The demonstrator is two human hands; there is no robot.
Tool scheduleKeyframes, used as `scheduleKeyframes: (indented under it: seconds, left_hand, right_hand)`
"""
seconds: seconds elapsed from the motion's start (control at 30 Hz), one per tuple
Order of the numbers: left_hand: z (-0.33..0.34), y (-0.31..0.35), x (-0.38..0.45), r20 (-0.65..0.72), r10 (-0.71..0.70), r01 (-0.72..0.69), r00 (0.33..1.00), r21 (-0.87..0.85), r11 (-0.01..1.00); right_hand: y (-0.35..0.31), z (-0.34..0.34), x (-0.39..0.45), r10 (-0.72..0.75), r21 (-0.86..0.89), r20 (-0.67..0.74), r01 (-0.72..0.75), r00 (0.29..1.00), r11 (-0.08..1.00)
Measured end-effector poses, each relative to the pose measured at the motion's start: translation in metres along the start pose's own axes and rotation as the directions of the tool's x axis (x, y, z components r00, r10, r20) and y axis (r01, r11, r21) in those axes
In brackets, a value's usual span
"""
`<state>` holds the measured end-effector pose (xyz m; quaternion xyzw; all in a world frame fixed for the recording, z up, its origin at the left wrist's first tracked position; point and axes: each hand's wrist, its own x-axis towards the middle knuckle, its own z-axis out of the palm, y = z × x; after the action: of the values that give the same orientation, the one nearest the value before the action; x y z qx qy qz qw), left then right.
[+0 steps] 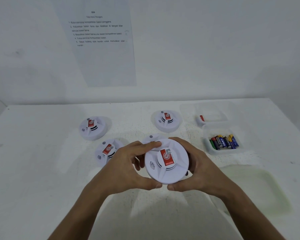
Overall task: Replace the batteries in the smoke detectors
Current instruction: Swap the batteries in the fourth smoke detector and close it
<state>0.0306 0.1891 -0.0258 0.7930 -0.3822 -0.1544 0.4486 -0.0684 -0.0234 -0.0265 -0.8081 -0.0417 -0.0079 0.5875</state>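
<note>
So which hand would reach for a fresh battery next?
Probably the right hand: the box of batteries sits on its side. The left hand could keep holding the smoke detector that both grip.

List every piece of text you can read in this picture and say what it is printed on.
White paper sheet on the wall: numbered lines, partly legible: "Tutup penutup kompartmen bateri", "Masukkan bateri baharu ke dalam kompartmen bateri"; the heading is blurred.
Red sticker on the white round smoke detector held in both hands: too blurred to read.
Batteries in the clear plastic tub: labels too small.
</note>
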Motion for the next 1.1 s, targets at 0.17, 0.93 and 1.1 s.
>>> scheduleKeyframes:
  seconds: [0.17,0.93,1.1]
  left_hand:
    - [0.0011,0.0002,-0.0020,-0.019,0.023,-0.023,1.000,-0.016,1.000]
    - [0.0046,0.0004,-0.0022,0.002,0.006,-0.006,1.000,-0.045,0.999]
    - [0.0038,0.0002,-0.0055,0.005,-0.006,0.006,1.000,-0.056,0.998]
  right_hand:
    - [-0.0002,-0.0003,0.0017,0.004,-0.008,0.001,-0.004,1.000,1.000]
    - [0.0039,0.0038,0.0019,0.012,0.037,-0.012,-0.011,1.000,0.999]
    - [0.0040,0.0065,0.0010,0.017,0.038,-0.013,-0.017,1.000,0.999]
